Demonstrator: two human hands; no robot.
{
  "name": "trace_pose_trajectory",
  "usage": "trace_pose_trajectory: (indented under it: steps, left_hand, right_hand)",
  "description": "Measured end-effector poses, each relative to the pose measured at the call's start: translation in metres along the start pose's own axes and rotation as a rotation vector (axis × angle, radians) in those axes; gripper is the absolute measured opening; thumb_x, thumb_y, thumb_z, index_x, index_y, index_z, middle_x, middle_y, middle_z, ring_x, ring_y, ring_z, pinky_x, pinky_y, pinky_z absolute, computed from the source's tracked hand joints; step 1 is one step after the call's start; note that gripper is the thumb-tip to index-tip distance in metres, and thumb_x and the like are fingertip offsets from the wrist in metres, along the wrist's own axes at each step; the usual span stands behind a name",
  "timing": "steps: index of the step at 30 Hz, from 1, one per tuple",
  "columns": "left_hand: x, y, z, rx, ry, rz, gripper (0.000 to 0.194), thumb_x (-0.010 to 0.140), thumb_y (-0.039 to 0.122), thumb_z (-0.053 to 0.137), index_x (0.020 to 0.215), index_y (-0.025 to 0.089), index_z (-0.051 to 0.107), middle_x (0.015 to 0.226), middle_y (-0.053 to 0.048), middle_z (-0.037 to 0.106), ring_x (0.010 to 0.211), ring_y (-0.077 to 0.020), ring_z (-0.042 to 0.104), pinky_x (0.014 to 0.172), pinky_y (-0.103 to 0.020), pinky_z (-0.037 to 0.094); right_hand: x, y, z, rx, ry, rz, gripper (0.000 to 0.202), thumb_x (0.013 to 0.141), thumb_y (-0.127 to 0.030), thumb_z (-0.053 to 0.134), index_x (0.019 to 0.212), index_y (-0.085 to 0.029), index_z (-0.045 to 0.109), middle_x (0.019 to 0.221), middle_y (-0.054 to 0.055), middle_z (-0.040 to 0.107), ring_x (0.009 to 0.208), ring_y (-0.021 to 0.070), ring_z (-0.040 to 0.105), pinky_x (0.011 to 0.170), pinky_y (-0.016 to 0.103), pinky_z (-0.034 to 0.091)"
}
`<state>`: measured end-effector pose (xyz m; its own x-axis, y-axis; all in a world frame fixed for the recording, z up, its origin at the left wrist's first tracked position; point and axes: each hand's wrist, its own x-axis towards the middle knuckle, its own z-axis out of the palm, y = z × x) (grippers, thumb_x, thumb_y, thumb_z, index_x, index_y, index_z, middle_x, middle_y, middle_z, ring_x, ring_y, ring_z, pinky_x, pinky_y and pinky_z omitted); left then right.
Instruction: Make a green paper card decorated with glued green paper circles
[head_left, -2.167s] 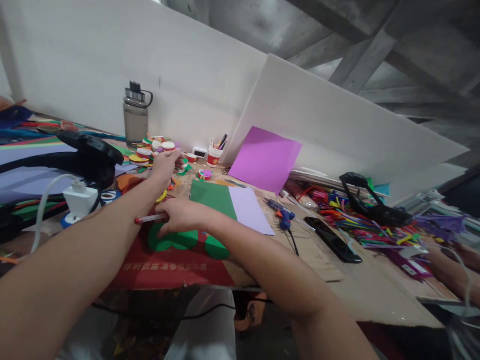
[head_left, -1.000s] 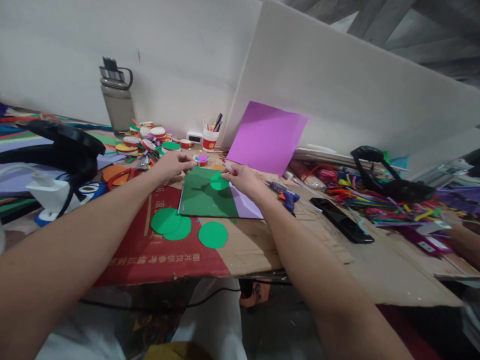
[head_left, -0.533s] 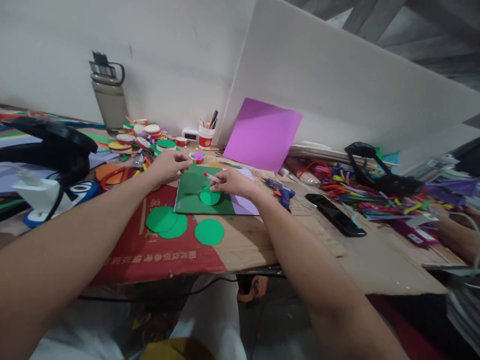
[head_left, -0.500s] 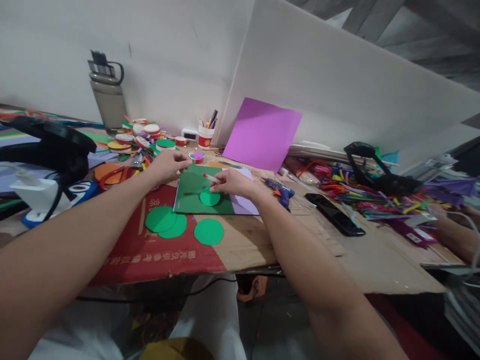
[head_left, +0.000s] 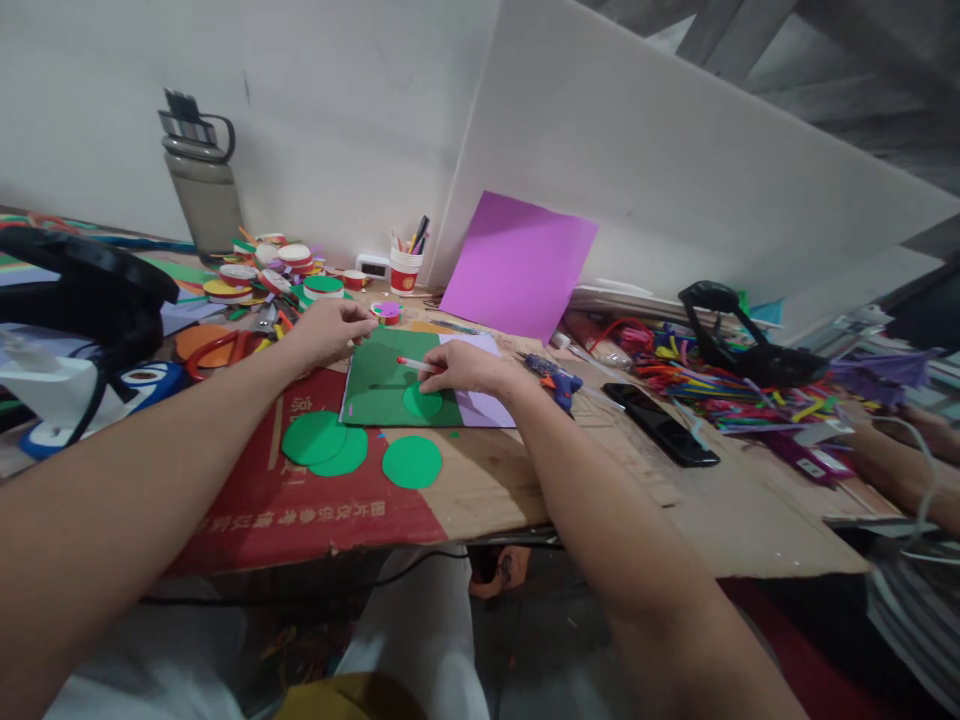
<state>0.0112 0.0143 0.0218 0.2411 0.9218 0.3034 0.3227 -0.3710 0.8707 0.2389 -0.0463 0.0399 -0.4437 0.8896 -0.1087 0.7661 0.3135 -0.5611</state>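
Note:
My right hand (head_left: 466, 368) has its fingers closed on a slim white pen with a red end (head_left: 411, 364), held above a dark green sheet (head_left: 375, 370). Below those fingers is a small bright green paper circle (head_left: 422, 401), partly covered by the hand. My left hand (head_left: 334, 333) hovers over the sheet's far left corner, thumb and fingers pinched together; whatever they may hold is too small to make out. A pale lilac sheet (head_left: 484, 408) shows at the dark green sheet's right. Nearer me, two overlapping green circles (head_left: 315, 440) and a single green circle (head_left: 412, 462) lie on the cardboard.
A glue gun (head_left: 556, 383) and a black phone (head_left: 660, 425) lie to the right. Behind are a purple sheet (head_left: 517, 265), a cup of pens (head_left: 406, 270) and several paper-topped rolls (head_left: 295, 258). Orange-handled scissors (head_left: 217, 352) lie left. Another person's arm (head_left: 892, 460) shows far right.
The pen's red end has swung slightly left and down in my right hand. My left hand stays pinched in nearly the same place. The whole view has shifted a little.

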Motion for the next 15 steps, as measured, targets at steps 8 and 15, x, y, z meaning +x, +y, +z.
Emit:
trace_pose_trajectory:
  steps: [8, 15]
  left_hand:
    - [0.0025, -0.001, -0.0015, 0.068, 0.004, -0.005, 0.013, 0.072, 0.028, 0.07, 0.065, 0.017, 0.069, 0.061, -0.002, 0.064, 0.053, -0.0111, 0.052, 0.051, -0.021, 0.038]
    - [0.0013, -0.0006, -0.0025, 0.073, 0.022, -0.02, 0.013, 0.07, 0.032, 0.07, 0.066, 0.02, 0.07, 0.06, -0.002, 0.062, 0.051, -0.0119, 0.051, 0.046, -0.021, 0.034]
  right_hand:
    - [-0.0009, -0.0032, -0.0006, -0.007, -0.009, 0.001, 0.01, 0.068, -0.024, 0.068, 0.073, -0.017, 0.064, 0.06, -0.005, 0.053, 0.056, 0.0083, 0.042, 0.058, 0.024, 0.03]
    - [-0.001, -0.0036, -0.0016, -0.011, -0.006, -0.005, 0.011, 0.067, -0.025, 0.07, 0.073, -0.017, 0.064, 0.06, -0.005, 0.053, 0.058, 0.0087, 0.042, 0.058, 0.024, 0.03]
